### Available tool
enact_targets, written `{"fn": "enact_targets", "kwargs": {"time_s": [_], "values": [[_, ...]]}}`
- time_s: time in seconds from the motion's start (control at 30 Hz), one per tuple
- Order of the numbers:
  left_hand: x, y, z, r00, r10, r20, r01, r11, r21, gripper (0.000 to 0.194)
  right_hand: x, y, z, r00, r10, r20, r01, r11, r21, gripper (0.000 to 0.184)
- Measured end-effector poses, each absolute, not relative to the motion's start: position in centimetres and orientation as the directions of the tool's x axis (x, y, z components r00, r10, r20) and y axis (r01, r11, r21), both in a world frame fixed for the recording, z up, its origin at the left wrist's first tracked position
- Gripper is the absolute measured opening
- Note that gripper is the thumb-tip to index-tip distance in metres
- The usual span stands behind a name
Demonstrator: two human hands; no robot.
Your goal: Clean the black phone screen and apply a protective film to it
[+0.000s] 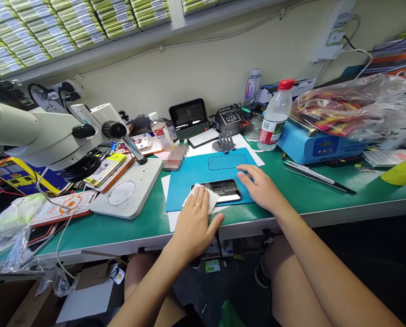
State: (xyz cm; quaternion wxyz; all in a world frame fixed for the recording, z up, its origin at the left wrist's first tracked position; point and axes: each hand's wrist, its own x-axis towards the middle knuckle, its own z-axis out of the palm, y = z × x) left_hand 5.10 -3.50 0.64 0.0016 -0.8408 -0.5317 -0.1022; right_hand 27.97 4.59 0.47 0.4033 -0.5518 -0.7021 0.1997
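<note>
A phone point(228, 190) with a dark, glossy, reflecting face lies on the blue mat point(189, 170) near the table's front edge. My left hand point(193, 222) rests with fingers lying flat on a white tissue point(212, 198), pressing it over the phone's left end. Its thumb sticks out to the side, and a ring is on one finger. Just past the phone's right end, my right hand point(257, 185) hovers over or touches the mat. Its fingers are loosely bent and apart, holding nothing I can see.
A microscope point(39, 125) on a pale base point(138, 193) stands at left. Behind the mat are a small black phone holder point(226, 141) and a screen device point(188, 116). At right are a red-capped bottle point(274, 118), tweezers point(319, 176) and a blue machine point(312, 141) under plastic bags.
</note>
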Motion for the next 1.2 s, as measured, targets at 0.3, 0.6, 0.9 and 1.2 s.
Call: {"fn": "enact_targets", "kwargs": {"time_s": [0.3, 0.6, 0.9, 1.2], "values": [[12.0, -1.2, 1.1, 0.429, 0.888, 0.168, 0.882, -0.452, 0.135, 0.086, 28.0, 4.8, 0.2, -0.063, 0.923, 0.379, 0.524, 0.354, -0.775, 0.059], [9.6, -4.6, 0.6, 0.497, 0.845, 0.196, 0.844, -0.523, 0.120, 0.074, 28.3, 4.5, 0.3, -0.067, 0.930, 0.360, 0.511, 0.342, -0.789, 0.060], [13.4, 0.4, 0.8, 0.425, 0.886, 0.183, 0.886, -0.449, 0.114, 0.084, 28.3, 4.5, 0.2, -0.065, 0.929, 0.363, 0.509, 0.344, -0.789, 0.058], [6.1, -3.3, 0.4, 0.447, 0.876, 0.184, 0.881, -0.466, 0.080, 0.074, 28.1, 4.3, 0.4, -0.071, 0.940, 0.333, 0.579, 0.311, -0.754, 0.040]]}}
